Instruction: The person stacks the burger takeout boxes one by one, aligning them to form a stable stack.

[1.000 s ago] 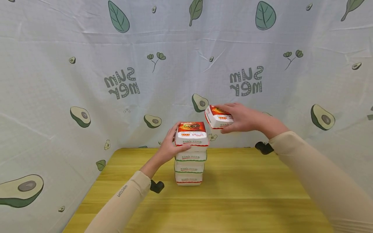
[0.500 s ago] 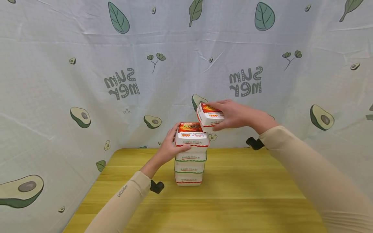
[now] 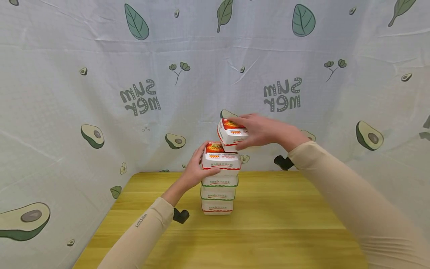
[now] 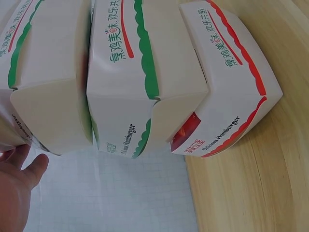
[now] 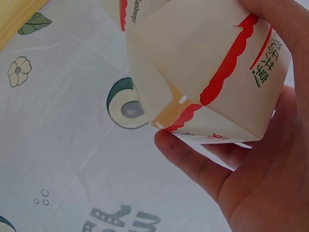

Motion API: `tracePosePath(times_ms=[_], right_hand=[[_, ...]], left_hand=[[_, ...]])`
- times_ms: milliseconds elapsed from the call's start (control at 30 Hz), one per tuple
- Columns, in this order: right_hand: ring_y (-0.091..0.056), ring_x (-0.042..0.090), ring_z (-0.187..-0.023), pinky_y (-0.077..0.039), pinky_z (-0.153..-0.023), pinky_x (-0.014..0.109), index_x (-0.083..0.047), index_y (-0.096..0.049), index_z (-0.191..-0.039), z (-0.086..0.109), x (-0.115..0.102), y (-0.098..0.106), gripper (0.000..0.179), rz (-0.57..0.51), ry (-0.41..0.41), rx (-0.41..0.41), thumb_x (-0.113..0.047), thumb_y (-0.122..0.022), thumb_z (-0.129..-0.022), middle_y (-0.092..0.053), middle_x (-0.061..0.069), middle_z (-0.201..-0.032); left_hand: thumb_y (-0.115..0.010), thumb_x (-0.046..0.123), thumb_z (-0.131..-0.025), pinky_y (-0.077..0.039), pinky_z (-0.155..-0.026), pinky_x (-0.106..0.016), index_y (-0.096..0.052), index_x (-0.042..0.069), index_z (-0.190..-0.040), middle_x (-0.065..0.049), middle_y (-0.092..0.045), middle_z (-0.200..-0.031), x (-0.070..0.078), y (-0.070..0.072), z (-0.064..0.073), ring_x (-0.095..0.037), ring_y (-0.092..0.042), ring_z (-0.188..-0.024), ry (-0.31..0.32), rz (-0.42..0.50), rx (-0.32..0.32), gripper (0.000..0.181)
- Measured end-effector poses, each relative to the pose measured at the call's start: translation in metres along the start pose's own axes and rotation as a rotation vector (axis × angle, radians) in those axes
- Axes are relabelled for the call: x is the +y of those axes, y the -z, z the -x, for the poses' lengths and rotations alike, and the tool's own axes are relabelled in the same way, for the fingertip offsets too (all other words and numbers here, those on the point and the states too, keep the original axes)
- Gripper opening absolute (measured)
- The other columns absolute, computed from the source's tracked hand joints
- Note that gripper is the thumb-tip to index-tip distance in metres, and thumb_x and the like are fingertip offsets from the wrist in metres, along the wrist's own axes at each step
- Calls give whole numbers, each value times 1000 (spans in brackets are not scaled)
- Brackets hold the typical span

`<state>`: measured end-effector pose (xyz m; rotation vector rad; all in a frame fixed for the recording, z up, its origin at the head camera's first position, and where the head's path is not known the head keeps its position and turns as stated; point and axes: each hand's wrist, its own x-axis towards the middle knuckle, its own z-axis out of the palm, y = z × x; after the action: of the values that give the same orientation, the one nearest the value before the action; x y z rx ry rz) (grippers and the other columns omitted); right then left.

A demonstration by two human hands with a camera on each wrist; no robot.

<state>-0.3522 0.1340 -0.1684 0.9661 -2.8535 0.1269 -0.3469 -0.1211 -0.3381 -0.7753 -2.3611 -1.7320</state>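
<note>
A stack of several white burger boxes with red or green wavy trim rises in the middle of the head view. Its top box has a burger picture on the lid. My left hand grips that top box, thumb across the front and fingers along the left side. My right hand holds another red-trimmed burger box, thumb in front and fingers over the lid; it is slightly tilted and overlaps the top box's right rear part. In the right wrist view, this burger box's underside shows. The left wrist view shows lower boxes, unevenly aligned.
The stack stands on a yellow wooden table. Behind it hangs a pale cloth printed with avocados and leaves, which also runs along the left side. A black object sits at the left wrist, and another black object at the right.
My right hand has moved left with its burger box, bringing it from beside the stack to over the top box. My left hand has stayed in place on the stack.
</note>
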Motion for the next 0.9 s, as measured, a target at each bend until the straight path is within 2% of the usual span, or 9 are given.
tracePosePath(times_ms=[233, 467, 700, 900], right_hand=[[-41, 30, -137, -43, -103, 49, -31, -31, -159, -10, -12, 1, 96, 15, 20, -15, -54, -79, -79, -42, 9, -155], [-43, 29, -135, -45, -102, 47, -32, -33, -158, -19, -28, 1, 95, 36, 47, -17, -54, -79, -78, -45, 5, -153], [-45, 27, -131, -48, -98, 45, -34, -32, -157, -25, -39, -4, 94, 51, 27, -43, -56, -78, -79, -40, 3, -156], [-45, 26, -127, -48, -95, 44, -34, -34, -156, -28, -45, -5, 91, 73, 8, -32, -56, -78, -79, -43, 2, -155]], left_hand=[[-81, 35, -85, -49, -101, -47, -14, 40, -159, -2, -30, -153, 1, 1, 0, -25, -49, -129, -13, 3, 11, 100], [-81, 40, -85, -52, -97, -43, -15, 43, -158, 0, -32, -150, -2, 1, 1, -23, -52, -125, -24, 25, 10, 99], [-80, 33, -87, -54, -94, -43, -16, 43, -157, 1, -35, -146, -5, -1, 4, -23, -55, -122, -19, 61, -3, 96], [-78, 24, -89, -54, -95, -44, -16, 35, -159, -2, -37, -147, -3, -3, 3, -24, -56, -122, -33, 70, -22, 94]])
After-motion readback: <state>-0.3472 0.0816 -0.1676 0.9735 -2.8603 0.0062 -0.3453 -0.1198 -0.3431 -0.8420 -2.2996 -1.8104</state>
